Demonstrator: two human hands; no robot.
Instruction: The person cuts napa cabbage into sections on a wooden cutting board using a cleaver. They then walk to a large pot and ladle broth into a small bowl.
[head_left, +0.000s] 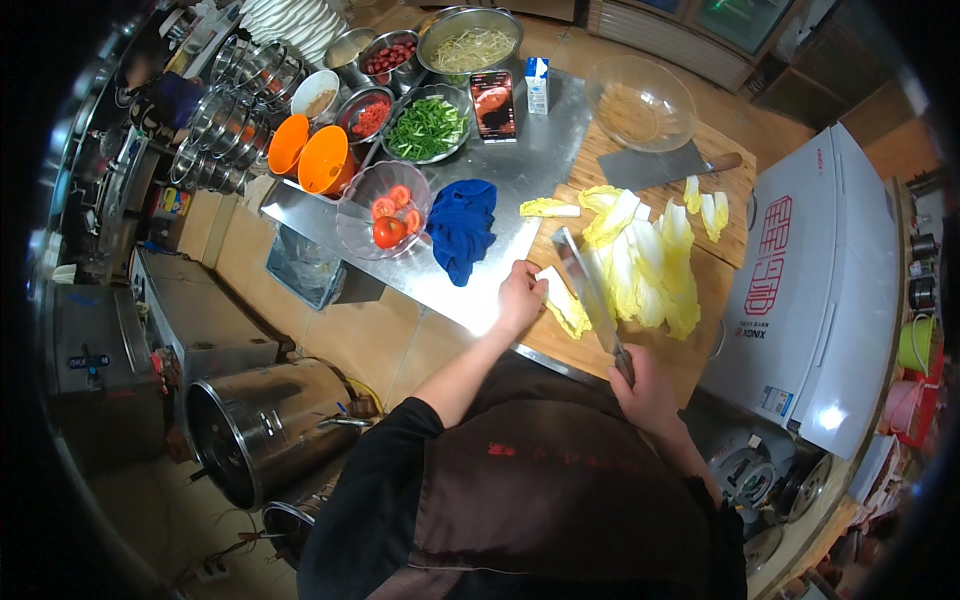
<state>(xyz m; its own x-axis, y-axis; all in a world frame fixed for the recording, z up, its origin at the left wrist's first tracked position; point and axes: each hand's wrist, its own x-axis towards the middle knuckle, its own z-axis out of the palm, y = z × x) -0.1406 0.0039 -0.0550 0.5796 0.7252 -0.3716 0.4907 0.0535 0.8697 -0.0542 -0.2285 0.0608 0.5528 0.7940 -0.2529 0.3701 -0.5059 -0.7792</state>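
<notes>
My right hand (643, 386) grips the dark handle of a kitchen knife (587, 285). Its broad blade points away from me, seen nearly edge-on. To its left, my left hand (521, 298) has its fingertips on the white end of a napa cabbage leaf (564, 304), at the cutting board's left edge. Right of the blade lies a heap of pale yellow and white cabbage leaves (649, 255) on the wooden cutting board (709, 300). One separate cabbage strip (551, 208) lies beyond the blade's tip, and smaller cabbage pieces (715, 214) lie at the far right.
A cleaver (652, 166) lies flat behind the leaves, beside a clear bowl (640, 105). Left stand a blue cloth (463, 225), a bowl of tomatoes (390, 232), chopped greens (427, 127), a propped phone (493, 109) and a carton (537, 86). A white chest freezer (795, 292) borders the right.
</notes>
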